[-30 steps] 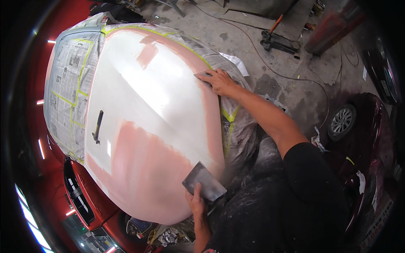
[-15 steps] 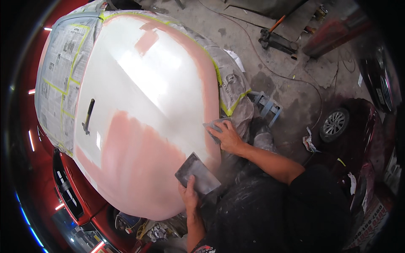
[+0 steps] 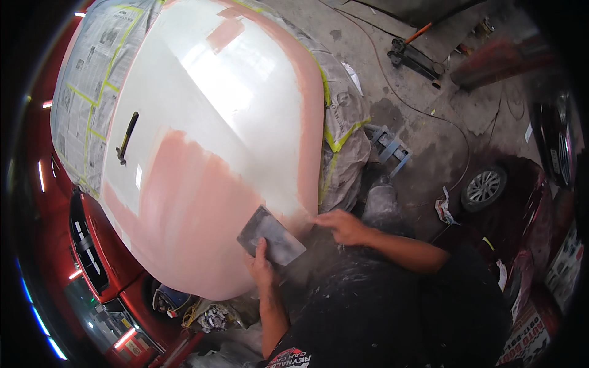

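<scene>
My left hand (image 3: 261,270) grips a flat grey rectangular board (image 3: 272,236), thumb on its face and the other fingers hidden beneath. Pale smears cover the board, which sits over the near edge of a car hood (image 3: 184,202). That hood is white with wide pink patches. At its near right edge is my right hand (image 3: 345,228), fingers curled and a fingertip reaching to the pink border. What those fingers hold, if anything, is too thin or hidden to make out.
A black-handled hammer (image 3: 127,138) lies on the hood's left side. Newspaper and yellow-green tape mask the windshield (image 3: 86,80). A floor jack (image 3: 416,61), a hose (image 3: 392,101) and a blue metal stand (image 3: 390,150) occupy the floor at right. A red vehicle (image 3: 116,245) stands at left.
My right hand has come nearer along the hood's edge, and the grey sheet seen in it earlier no longer shows. The view has shifted; my left hand still holds the board.
</scene>
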`<state>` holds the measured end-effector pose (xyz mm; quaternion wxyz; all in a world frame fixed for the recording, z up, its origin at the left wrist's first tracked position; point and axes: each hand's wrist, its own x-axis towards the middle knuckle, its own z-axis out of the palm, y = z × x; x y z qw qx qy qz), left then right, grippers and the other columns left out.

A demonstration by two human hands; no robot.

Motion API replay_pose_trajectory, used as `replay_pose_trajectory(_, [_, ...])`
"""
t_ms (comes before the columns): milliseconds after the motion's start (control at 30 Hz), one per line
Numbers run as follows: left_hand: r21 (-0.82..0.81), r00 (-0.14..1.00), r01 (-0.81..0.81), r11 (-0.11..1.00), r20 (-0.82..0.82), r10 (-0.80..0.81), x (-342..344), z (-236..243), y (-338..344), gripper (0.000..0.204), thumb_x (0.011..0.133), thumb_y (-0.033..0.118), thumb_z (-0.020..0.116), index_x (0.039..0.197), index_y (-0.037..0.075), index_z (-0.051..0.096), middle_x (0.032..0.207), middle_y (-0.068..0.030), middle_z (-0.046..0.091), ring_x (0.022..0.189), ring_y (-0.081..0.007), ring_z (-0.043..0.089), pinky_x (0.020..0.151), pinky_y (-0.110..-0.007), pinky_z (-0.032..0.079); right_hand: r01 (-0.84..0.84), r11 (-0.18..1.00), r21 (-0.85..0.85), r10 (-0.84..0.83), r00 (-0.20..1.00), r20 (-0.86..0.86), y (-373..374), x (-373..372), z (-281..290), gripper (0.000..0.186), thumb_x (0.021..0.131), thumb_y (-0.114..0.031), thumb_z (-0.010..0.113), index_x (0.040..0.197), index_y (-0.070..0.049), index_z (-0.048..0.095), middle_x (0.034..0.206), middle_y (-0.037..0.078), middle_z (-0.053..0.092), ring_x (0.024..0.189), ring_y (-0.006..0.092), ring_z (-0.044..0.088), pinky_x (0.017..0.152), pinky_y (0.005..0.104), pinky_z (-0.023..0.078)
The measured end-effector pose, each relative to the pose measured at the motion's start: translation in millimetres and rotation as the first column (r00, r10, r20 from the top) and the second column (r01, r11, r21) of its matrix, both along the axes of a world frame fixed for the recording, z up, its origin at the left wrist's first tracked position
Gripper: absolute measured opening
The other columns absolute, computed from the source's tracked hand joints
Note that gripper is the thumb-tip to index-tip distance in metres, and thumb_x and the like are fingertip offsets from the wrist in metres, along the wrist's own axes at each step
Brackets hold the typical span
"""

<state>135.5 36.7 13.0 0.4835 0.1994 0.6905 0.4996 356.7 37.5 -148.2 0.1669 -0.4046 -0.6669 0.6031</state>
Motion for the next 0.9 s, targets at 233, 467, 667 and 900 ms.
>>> replay_pose_trajectory(233, [-0.143,0.811,0.083,0.986,0.585,0.017,8.0,-7.8,-7.6,0.038,0.092,0.009,0.06,0.128,-0.002,0.054,0.115,-0.0148,0.067,0.104,-0.0282,0.068,0.09,-0.041,0.057,0.293,0.593,-0.75,-0.681,0.68,-0.272,99.7,51.4,72.2,0.06,0.079,-0.004,0.069,0.135,0.002,0.045,0.111,0.013,0.063,0.094,0.0161,0.064,0.08,0.029,0.054])
replay_pose_trajectory(467, [-0.194,0.74,0.116,0.974,0.671,0.046,57.4,6.8,19.8,0.04,0.089,0.005,0.058,0.128,-0.002,0.052,0.116,-0.0149,0.067,0.102,-0.0287,0.069,0.09,-0.044,0.057,-0.049,0.765,-0.642,-0.242,0.902,-0.358,91.4,66.3,71.4,0.051,0.079,-0.014,0.074,0.121,0.004,0.052,0.108,0.01,0.062,0.098,0.0148,0.06,0.082,0.028,0.049])
replay_pose_trajectory(667, [0.094,0.89,0.194,0.977,0.403,-0.215,46.7,45.6,42.8,0.037,0.094,0.003,0.054,0.129,-0.007,0.047,0.113,-0.0243,0.065,0.099,-0.0337,0.069,0.089,-0.045,0.059,0.057,0.987,-0.152,-0.019,0.97,0.241,95.6,112.3,87.2,0.047,0.082,-0.011,0.07,0.125,-0.001,0.054,0.113,0.008,0.065,0.103,0.016,0.061,0.088,0.0306,0.049])
replay_pose_trajectory(900, [0.107,0.906,0.33,0.938,0.245,-0.346,47.8,23.5,42.4,0.028,0.098,0.006,0.057,0.124,-0.002,0.057,0.11,-0.0091,0.068,0.097,-0.0149,0.065,0.085,-0.03,0.053,0.084,0.861,0.501,-0.116,0.993,0.034,83.3,77.0,159.5,0.067,0.07,0.001,0.067,0.135,-0.011,0.055,0.128,0.009,0.059,0.118,0.0279,0.056,0.099,0.0419,0.043])
